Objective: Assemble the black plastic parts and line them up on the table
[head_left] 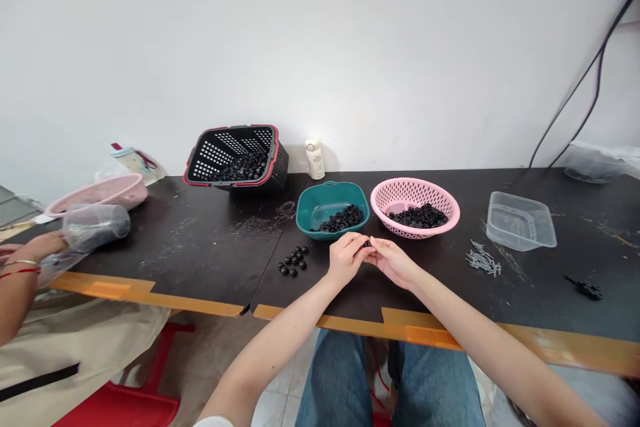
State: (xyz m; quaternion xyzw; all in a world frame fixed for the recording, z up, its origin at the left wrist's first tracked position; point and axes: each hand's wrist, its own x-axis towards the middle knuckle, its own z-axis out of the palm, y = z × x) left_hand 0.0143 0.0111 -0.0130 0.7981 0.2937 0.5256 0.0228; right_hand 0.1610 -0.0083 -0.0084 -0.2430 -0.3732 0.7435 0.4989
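Note:
My left hand (345,256) and my right hand (393,263) meet above the table's front part, fingertips closed together on one small black part (367,244). Fingers cover most of that part, so its exact shape is hidden. Just behind the hands stands a teal basin (306,205) with black pieces (343,219) inside. To its right, a pink perforated basket (446,199) holds more black pieces (421,215). Several round black caps or wheels (293,260) lie loose to the left of my left hand.
A black-and-red basket (281,160) of black pieces leans at the back, beside a white bottle (315,159). Rightward lie grey pins (483,259), a clear container (521,220) and a black assembled piece (585,288). At far left, a co-worker's hand (50,243) reaches into a clear cup (97,227).

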